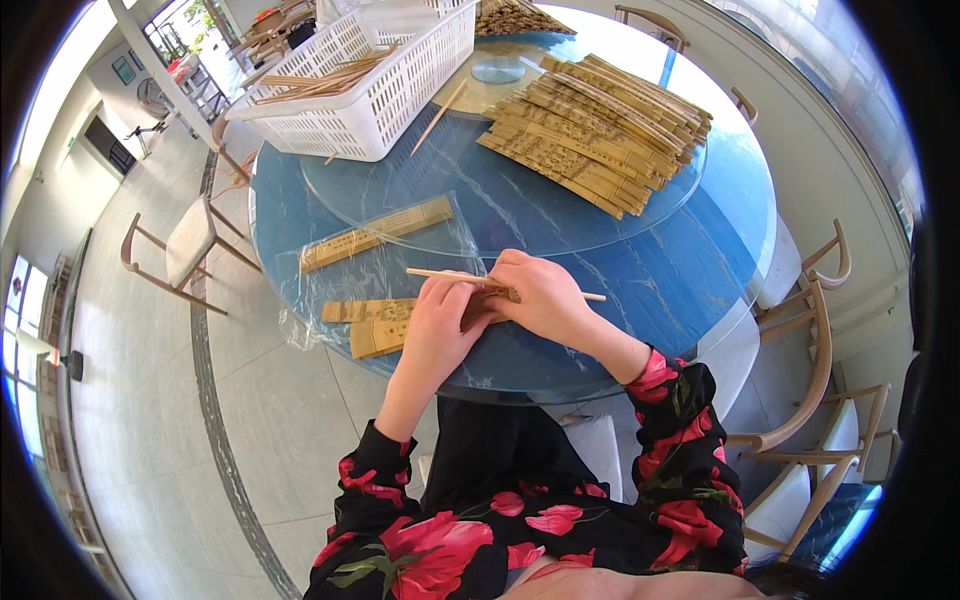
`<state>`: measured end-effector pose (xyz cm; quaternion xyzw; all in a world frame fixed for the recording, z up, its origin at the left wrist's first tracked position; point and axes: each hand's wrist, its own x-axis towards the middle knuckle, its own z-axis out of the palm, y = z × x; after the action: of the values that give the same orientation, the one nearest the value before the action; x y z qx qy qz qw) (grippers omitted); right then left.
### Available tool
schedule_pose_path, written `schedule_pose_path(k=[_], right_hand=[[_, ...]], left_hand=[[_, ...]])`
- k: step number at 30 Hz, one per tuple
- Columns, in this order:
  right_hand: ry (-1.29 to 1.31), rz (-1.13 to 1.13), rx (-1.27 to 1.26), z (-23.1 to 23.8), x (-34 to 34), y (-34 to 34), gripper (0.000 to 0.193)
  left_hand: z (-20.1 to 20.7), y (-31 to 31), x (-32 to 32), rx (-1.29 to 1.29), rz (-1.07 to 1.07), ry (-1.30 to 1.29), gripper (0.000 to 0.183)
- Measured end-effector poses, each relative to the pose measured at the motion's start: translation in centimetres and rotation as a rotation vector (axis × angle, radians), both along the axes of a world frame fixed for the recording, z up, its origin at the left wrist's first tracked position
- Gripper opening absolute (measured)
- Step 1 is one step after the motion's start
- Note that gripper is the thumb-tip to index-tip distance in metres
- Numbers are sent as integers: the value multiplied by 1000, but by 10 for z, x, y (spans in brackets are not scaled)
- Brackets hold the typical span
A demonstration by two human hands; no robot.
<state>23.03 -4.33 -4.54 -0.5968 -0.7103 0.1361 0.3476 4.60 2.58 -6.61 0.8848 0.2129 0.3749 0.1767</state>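
Close to the table's near edge, my left hand (440, 318) and my right hand (545, 298) meet with bent fingers. A pale wooden chopstick (440, 273) runs crosswise through them, one end jutting out past the left fingers and the other past the right hand. Something brown, partly hidden, shows between the fingertips. Beside and partly under my left hand lie yellow printed paper sleeves (375, 338), overlapping. Beyond them, a clear plastic bag (460, 235) lies flat with a long yellow printed sleeve (375, 235) on or in it.
A white slotted basket (365, 125) holding loose sticks (325, 80) stands at the far left of the round blue glass table (540, 245). One stick (437, 118) lies beside it. Many printed sleeves (600, 130) are piled far right. Wooden chairs (190, 245) surround the table.
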Motion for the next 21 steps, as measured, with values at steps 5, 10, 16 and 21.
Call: schedule_pose_path(k=[5,10,16,21], right_hand=[[50,-61,-55,5,1,-1,17],[164,-73,-188,2,8,1,20],[171,-16,-304,5,14,3,22],[187,-32,-286,13,10,0,23]], left_hand=[[0,0,-2,49,38,30,36],[-1,1,0,80,24,24,37],[-2,-1,0,119,5,8,39],[-2,0,-1,94,13,-21,37]])
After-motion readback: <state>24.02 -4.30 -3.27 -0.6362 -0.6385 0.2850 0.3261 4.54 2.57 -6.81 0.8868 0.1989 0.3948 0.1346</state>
